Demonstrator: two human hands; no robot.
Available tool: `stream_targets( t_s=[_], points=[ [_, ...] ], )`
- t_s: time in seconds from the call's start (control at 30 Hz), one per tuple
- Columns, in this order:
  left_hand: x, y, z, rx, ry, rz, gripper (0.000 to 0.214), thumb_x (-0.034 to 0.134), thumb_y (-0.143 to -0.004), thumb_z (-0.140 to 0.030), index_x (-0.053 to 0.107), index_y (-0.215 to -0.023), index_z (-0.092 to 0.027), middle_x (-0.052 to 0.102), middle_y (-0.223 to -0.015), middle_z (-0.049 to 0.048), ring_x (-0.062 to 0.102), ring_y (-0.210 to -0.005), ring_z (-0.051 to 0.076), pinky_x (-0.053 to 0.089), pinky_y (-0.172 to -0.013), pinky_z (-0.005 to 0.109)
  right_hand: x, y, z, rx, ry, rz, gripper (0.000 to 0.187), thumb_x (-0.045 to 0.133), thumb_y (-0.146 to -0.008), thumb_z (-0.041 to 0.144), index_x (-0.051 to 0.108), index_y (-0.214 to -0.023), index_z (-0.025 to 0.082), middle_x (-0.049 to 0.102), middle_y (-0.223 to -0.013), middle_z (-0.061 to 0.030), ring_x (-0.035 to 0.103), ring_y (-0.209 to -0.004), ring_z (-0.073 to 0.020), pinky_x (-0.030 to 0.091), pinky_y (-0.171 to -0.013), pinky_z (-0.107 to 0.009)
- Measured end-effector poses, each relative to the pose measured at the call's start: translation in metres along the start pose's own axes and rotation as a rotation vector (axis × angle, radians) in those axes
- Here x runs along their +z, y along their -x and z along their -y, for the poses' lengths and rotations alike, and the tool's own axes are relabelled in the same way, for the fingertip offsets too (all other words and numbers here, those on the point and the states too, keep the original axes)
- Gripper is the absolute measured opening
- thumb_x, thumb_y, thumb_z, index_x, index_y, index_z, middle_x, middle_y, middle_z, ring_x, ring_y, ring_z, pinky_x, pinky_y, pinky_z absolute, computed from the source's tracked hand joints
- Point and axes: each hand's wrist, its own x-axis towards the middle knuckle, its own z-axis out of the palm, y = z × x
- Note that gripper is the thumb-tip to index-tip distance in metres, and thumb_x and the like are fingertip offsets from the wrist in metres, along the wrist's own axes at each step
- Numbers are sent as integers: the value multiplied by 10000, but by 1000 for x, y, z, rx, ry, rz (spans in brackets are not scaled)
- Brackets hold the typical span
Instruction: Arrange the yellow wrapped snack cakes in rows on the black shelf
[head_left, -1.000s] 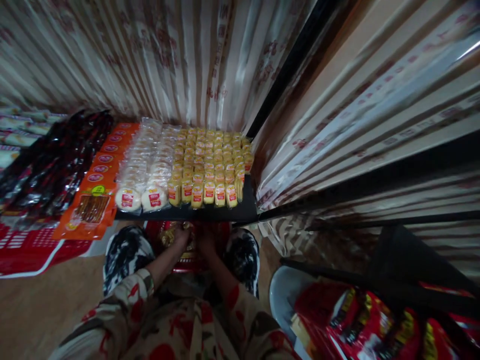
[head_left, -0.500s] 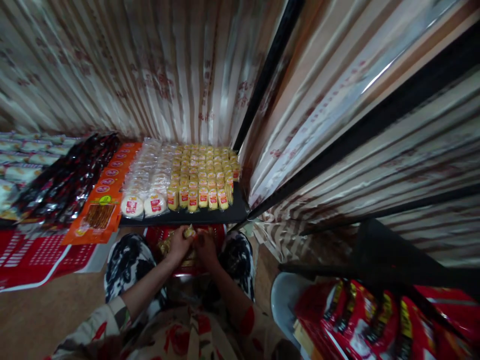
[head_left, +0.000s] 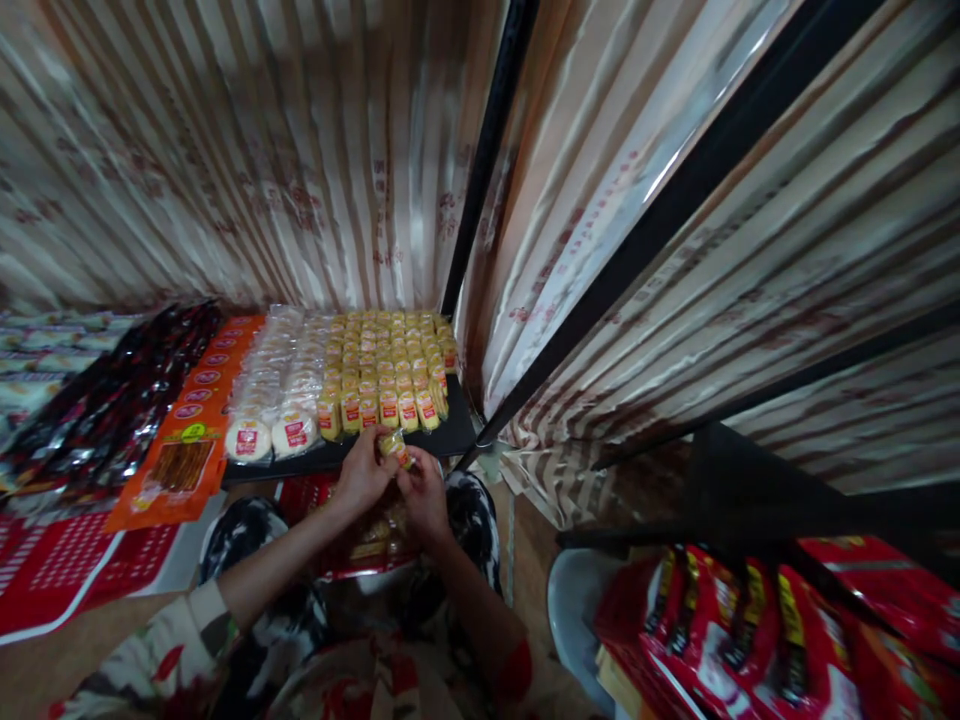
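My left hand [head_left: 361, 472] and my right hand [head_left: 424, 492] meet in front of me, both pinched on a small yellow snack packet [head_left: 394, 446]. They hover just before the front edge of a low black shelf [head_left: 450, 436]. On that shelf stand rows of the same yellow packets with red labels [head_left: 390, 372], with round white packets [head_left: 271, 410] to their left. A red basket [head_left: 360, 540] of more packets sits between my knees, under my hands.
Orange packets [head_left: 184, 440] and dark glossy packets [head_left: 112, 390] lie further left on the shelf. Striped plastic sheeting [head_left: 300, 150] covers the walls behind and to the right. Red bags [head_left: 750, 630] fill the lower right beside a pale stool [head_left: 574, 610].
Both hands have risen out of the red basket with a yellow packet and now hold it up near the shelf's front edge. The view has tilted upward and to the right.
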Motion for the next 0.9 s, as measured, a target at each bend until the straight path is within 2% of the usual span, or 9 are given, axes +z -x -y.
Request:
stream_targets(
  t_s=[0.17, 0.3, 0.37, 0.47, 0.53, 0.63, 0.9],
  points=[
    [6, -28, -35, 153, -36, 56, 272, 521, -700, -159, 532, -970, -188, 581, -880, 9, 539, -699, 124, 450, -669, 239, -14, -28, 17, -85, -22, -116, 305, 489, -761, 242, 551, -1052, 169, 519, -1108, -112, 550, -1003, -188, 553, -729, -278],
    [17, -58, -56, 206, -51, 64, 306, 524, -721, -157, 536, -1026, -184, 584, -828, 9, 533, -685, 115, 448, -673, 232, -27, -54, 25, -179, 76, -187, 390, 432, -794, 222, 494, -1173, 157, 486, -1203, -130, 508, -1088, -187, 531, -794, -293],
    [25, -74, -65, 231, -42, 83, 318, 520, -729, -153, 538, -1045, -180, 593, -818, 8, 537, -682, 112, 449, -675, 230, -32, -67, 25, -227, 171, -221, 450, 396, -803, 193, 433, -1250, 159, 456, -1273, -125, 462, -1156, -187, 479, -897, -337],
    [40, -98, -75, 244, -30, 87, 343, 517, -729, -135, 536, -1069, -175, 604, -806, 5, 546, -693, 112, 450, -690, 234, -37, -83, 23, -267, 359, -269, 519, 376, -796, 165, 367, -1314, 140, 408, -1351, -115, 326, -1278, -203, 307, -1054, -423],
    [51, -114, -79, 229, -37, 76, 357, 523, -730, -136, 534, -1086, -166, 607, -801, 10, 549, -702, 118, 450, -700, 245, -39, -93, 22, -272, 442, -290, 554, 367, -789, 153, 328, -1341, 113, 353, -1397, -118, 223, -1330, -210, 216, -1092, -449],
    [64, -134, -84, 219, -43, 67, 373, 525, -733, -134, 529, -1107, -142, 608, -819, 29, 548, -712, 125, 448, -706, 254, -39, -105, 18, -256, 473, -318, 606, 355, -774, 130, 261, -1372, 91, 270, -1443, -121, 128, -1360, -210, 186, -1100, -459],
    [78, -177, -97, 281, -89, 47, 345, 515, -742, -112, 529, -1080, -177, 610, -911, 32, 552, -789, 123, 438, -774, 266, -37, -130, 7, -255, 391, -300, 653, 336, -730, 79, 259, -1378, 114, 284, -1441, -95, 231, -1335, -173, 219, -1103, -396]
  ],
)
